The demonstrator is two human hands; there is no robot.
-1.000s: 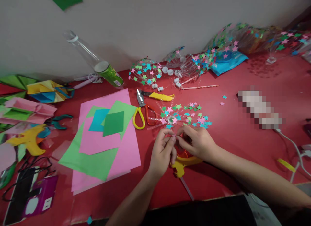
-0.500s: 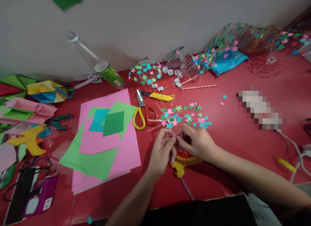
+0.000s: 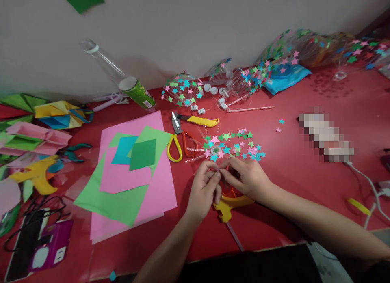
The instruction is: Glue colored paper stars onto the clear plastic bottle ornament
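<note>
My left hand (image 3: 205, 187) and my right hand (image 3: 248, 177) meet fingertip to fingertip, each in a pinch. Between them is a tiny pinkish piece (image 3: 218, 169), mostly covered by the fingers, so its kind is unclear. Just beyond lies a cut clear plastic bottle piece (image 3: 215, 150) with its strips spread out, colored paper stars on and around it. Loose paper stars (image 3: 251, 149) are scattered to its right. Under my right hand rests a yellow glue gun (image 3: 227, 208) with a glue stick (image 3: 234, 236) poking out.
Scissors (image 3: 175, 143) and a yellow cutter knife (image 3: 202, 121) lie beyond my left hand. Colored paper sheets (image 3: 122, 210) cover the left. Star-covered plastic ornaments (image 3: 183, 90), a green-labelled bottle (image 3: 137, 92) and a blue packet (image 3: 286, 80) line the wall. A blurred-out object (image 3: 326, 137) with a cable lies right.
Both hands stay pinched together in nearly the same place. The pink piece between the fingertips shows less than before. The cut bottle piece and its stars have shifted slightly right.
</note>
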